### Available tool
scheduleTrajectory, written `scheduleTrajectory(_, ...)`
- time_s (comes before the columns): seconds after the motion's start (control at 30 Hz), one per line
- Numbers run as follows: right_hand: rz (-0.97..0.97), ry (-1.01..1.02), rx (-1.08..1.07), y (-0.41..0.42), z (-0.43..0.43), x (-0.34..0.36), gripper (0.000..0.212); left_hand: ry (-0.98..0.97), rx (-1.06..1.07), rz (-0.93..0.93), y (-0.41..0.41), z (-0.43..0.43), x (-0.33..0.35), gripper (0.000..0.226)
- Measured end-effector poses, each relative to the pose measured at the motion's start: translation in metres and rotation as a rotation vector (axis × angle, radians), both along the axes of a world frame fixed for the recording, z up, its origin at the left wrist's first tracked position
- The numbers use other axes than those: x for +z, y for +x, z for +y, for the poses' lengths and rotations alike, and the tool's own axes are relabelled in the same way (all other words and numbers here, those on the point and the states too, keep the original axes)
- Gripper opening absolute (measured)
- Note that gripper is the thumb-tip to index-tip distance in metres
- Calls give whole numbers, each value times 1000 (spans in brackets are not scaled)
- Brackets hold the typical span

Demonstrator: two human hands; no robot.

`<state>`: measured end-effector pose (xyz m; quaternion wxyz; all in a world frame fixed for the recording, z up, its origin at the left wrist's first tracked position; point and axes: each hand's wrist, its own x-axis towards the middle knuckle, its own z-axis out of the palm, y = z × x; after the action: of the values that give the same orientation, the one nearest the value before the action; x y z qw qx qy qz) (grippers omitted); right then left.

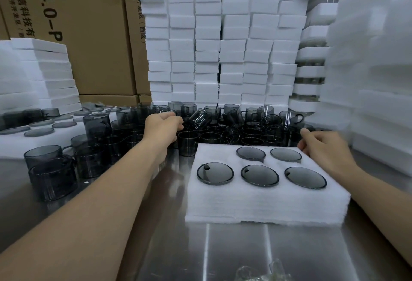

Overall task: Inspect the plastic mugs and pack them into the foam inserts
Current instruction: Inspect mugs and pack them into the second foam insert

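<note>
The right hand (323,149) grips the foam insert (256,202) at its far right corner, likely steadying it, while the left hand (163,126) curls among loose mugs (252,133), hold unclear.

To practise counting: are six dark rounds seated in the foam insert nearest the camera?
No, the foam insert shows five dark rounds, two behind and three in front.

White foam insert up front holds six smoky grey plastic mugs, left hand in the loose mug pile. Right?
Not six. The head view shows five smoky grey plastic mugs in the white foam insert: two behind, three in front. The left hand is at the loose mug pile.
</note>
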<state>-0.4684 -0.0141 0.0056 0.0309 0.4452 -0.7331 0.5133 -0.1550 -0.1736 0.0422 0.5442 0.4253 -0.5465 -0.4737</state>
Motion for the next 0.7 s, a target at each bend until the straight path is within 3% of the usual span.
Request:
scheduleTrajectory(0.3, 93, 12, -44, 9, 7, 9, 52, -96, -1, 203, -5, 20, 19, 12)
scheduleTrajectory(0.47, 43, -239, -28, 36, 19, 46, 37, -132, -148, 266, -18, 40, 32, 2)
scheduleTrajectory(0.6, 164, -407, 93, 67, 24, 73, 38, -123, -263, 324, -30, 54, 37, 22)
scheduleTrajectory(0.7, 374, -353, 115, 91, 26, 69, 44, -127, -341, 314, -35, 61, 36, 23)
